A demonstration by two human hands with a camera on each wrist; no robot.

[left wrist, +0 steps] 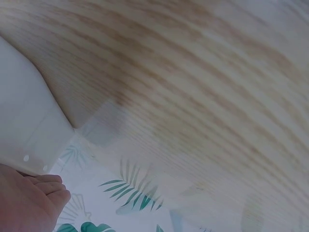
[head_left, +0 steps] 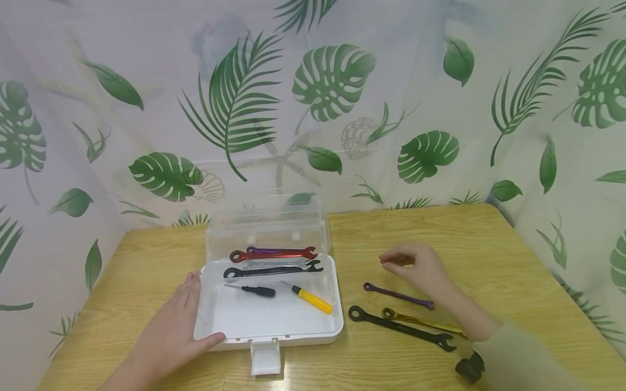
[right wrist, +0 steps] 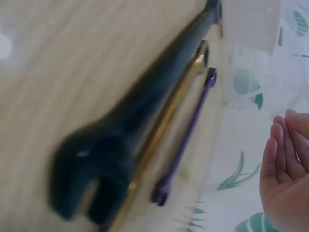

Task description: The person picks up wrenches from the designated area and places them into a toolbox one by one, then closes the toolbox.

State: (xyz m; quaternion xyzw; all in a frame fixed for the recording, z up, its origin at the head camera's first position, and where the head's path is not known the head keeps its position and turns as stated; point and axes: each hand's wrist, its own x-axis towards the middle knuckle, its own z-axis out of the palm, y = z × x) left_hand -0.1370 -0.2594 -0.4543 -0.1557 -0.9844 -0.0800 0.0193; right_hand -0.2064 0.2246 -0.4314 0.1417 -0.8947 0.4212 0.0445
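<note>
A person's left hand rests, grip relaxed and fingers straight, against an opened white case on a wooden table, thumb at the front rim. The right hand, its grip empty and loosely curved, hangs just beyond a purple wrench, as I see it. Beside that lie a gold wrench and a black wrench, right of the case.

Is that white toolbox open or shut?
The toolbox is open: its clear lid stands raised at the back, its front latch is folded outward, and a yellow-handled tool shows inside.
</note>
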